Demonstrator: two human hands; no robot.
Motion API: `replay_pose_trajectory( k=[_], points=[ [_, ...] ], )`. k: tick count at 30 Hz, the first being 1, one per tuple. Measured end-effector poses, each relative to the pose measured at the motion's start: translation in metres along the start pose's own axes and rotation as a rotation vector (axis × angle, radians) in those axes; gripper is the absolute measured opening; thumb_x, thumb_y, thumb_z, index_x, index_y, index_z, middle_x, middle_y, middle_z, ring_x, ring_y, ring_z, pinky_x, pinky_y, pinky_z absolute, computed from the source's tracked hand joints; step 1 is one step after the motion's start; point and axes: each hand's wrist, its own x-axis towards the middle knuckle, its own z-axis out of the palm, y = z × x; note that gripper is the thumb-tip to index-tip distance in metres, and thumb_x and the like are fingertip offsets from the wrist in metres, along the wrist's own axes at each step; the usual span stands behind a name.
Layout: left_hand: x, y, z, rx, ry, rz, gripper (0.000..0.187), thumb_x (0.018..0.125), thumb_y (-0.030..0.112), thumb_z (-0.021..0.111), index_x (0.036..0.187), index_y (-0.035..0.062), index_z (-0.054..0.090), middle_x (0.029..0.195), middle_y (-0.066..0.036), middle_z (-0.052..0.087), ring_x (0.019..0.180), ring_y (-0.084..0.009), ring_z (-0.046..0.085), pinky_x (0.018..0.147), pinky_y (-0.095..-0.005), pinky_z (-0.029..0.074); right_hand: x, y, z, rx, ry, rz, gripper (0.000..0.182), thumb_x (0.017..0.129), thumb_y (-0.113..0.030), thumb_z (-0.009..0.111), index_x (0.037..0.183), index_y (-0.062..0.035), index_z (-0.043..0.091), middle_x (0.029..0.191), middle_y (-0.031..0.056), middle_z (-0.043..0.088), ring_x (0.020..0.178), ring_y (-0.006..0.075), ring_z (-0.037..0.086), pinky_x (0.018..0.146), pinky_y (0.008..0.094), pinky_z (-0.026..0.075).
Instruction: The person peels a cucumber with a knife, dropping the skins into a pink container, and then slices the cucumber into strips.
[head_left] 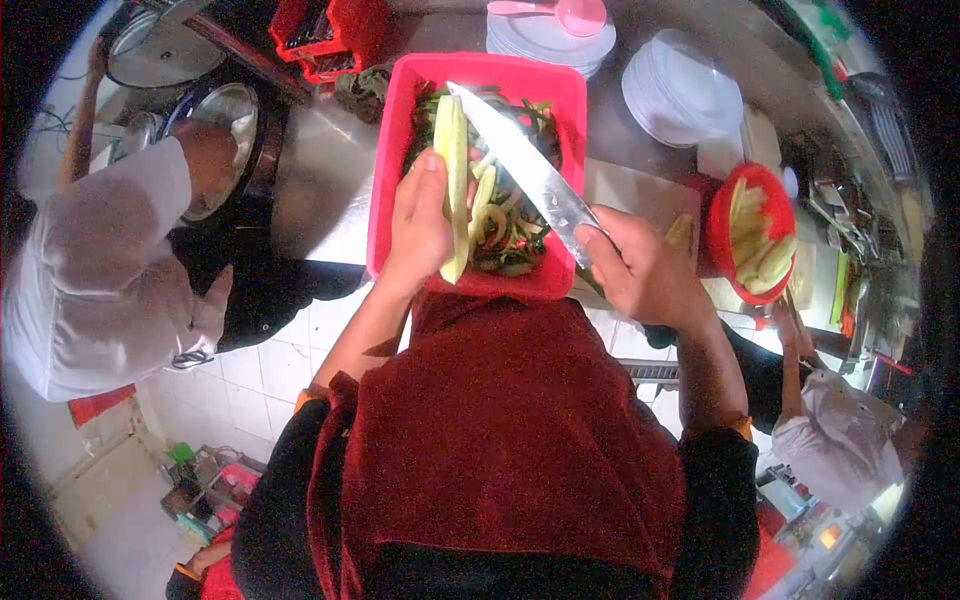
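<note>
My left hand [421, 217] is closed around a long piece of peeled cucumber [453, 180], pale green and held upright lengthwise. A large kitchen knife [535, 165] is gripped in my right hand [637, 267], its broad blade slanting up and left so the tip overlaps the cucumber's top end. Both hands are over a pink rectangular tub [573, 120]. Inside the tub lie dark green peelings and cut vegetable pieces [505, 235], with small red bits among them; the blade hides part of them.
Right of the tub are a cutting board [635, 195] and a red bowl [716, 225] of peeled cucumbers. Plates [670, 95] are stacked behind, near a pink ladle [580, 15]. One person [110, 270] works at a pot on the left, another [840, 430] at right.
</note>
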Motion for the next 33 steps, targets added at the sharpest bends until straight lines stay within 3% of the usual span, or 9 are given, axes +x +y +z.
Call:
replay_pose_trajectory(
  k=[6, 8, 18, 20, 25, 27, 29, 31, 33],
  points=[
    [-0.002, 0.009, 0.004, 0.06, 0.039, 0.014, 0.043, 0.106, 0.035, 0.027, 0.109, 0.0049, 0.057, 0.074, -0.002, 0.052, 0.064, -0.0106, 0.046, 0.059, -0.0251, 0.04, -0.002, -0.005, 0.006, 0.156, -0.052, 0.057, 0.018, 0.096, -0.015, 0.05, 0.091, 0.0021, 0.054, 0.073, 0.0233, 0.057, 0.072, 0.0431, 0.059, 0.064, 0.047, 0.045],
    [-0.001, 0.007, 0.007, 0.057, 0.064, 0.039, 0.042, 0.106, 0.036, 0.027, 0.105, 0.0053, 0.056, 0.074, -0.002, 0.052, 0.064, -0.0106, 0.046, 0.059, -0.0252, 0.04, -0.004, 0.002, 0.013, 0.141, 0.008, -0.052, 0.023, 0.101, -0.018, 0.045, 0.089, -0.0007, 0.053, 0.06, 0.0025, 0.047, 0.054, 0.0098, 0.045, 0.051, 0.0299, 0.037],
    [0.003, 0.013, 0.02, 0.063, 0.185, 0.012, 0.043, 0.105, 0.035, 0.029, 0.1, 0.0048, 0.058, 0.078, -0.003, 0.055, 0.066, -0.0108, 0.049, 0.06, -0.026, 0.041, -0.015, 0.008, 0.025, 0.095, 0.043, -0.09, 0.019, 0.1, -0.014, 0.046, 0.091, 0.0011, 0.052, 0.062, 0.006, 0.047, 0.057, 0.012, 0.042, 0.054, 0.0311, 0.037],
    [0.006, 0.014, 0.024, 0.062, 0.205, 0.026, 0.041, 0.106, 0.033, 0.03, 0.101, 0.0039, 0.058, 0.079, -0.002, 0.055, 0.068, -0.01, 0.049, 0.061, -0.026, 0.041, -0.016, -0.001, 0.024, 0.094, 0.021, -0.004, 0.018, 0.096, -0.016, 0.05, 0.091, 0.0009, 0.051, 0.077, 0.0272, 0.057, 0.079, 0.0478, 0.058, 0.066, 0.0527, 0.043],
    [0.018, 0.027, 0.025, 0.044, 0.191, 0.041, 0.047, 0.106, 0.032, 0.028, 0.12, 0.0025, 0.062, 0.085, -0.003, 0.058, 0.072, -0.0095, 0.051, 0.064, -0.0263, 0.042, -0.014, 0.001, 0.029, 0.084, 0.001, -0.022, 0.016, 0.097, -0.015, 0.049, 0.092, 0.0011, 0.05, 0.078, 0.0281, 0.057, 0.08, 0.0487, 0.057, 0.067, 0.053, 0.042],
    [0.019, 0.02, 0.023, 0.011, 0.202, 0.008, 0.049, 0.106, 0.034, 0.027, 0.114, 0.0018, 0.063, 0.082, -0.004, 0.058, 0.07, -0.0102, 0.052, 0.063, -0.027, 0.043, -0.013, 0.005, 0.03, 0.061, 0.024, -0.044, 0.016, 0.097, -0.014, 0.049, 0.093, 0.0011, 0.05, 0.079, 0.0283, 0.057, 0.08, 0.049, 0.057, 0.067, 0.0529, 0.042],
    [0.016, 0.02, 0.02, -0.02, 0.208, -0.018, 0.052, 0.106, 0.037, 0.025, 0.107, 0.0012, 0.064, 0.079, -0.004, 0.058, 0.068, -0.0108, 0.053, 0.062, -0.0278, 0.044, -0.011, 0.009, 0.031, 0.091, 0.037, -0.05, 0.017, 0.099, -0.013, 0.047, 0.1, 0.0025, 0.053, 0.068, 0.0177, 0.05, 0.06, 0.0225, 0.046, 0.061, 0.0371, 0.043],
    [0.002, 0.023, 0.018, 0.122, 0.126, -0.177, 0.059, 0.106, 0.042, 0.022, 0.09, 0.0015, 0.062, 0.07, -0.004, 0.057, 0.061, -0.0129, 0.054, 0.057, -0.0298, 0.044, -0.01, 0.006, 0.031, 0.106, 0.029, -0.027, 0.017, 0.099, -0.013, 0.047, 0.1, 0.0025, 0.053, 0.069, 0.0183, 0.051, 0.06, 0.0231, 0.047, 0.062, 0.0373, 0.043],
    [0.003, 0.02, 0.02, 0.178, 0.171, -0.159, 0.059, 0.106, 0.042, 0.022, 0.085, 0.0021, 0.059, 0.067, -0.005, 0.056, 0.058, -0.0137, 0.053, 0.055, -0.0305, 0.044, -0.009, 0.007, 0.033, 0.124, 0.011, -0.003, 0.017, 0.099, -0.014, 0.047, 0.101, 0.0025, 0.053, 0.07, 0.0188, 0.052, 0.061, 0.0237, 0.047, 0.062, 0.0375, 0.043]
  ],
)
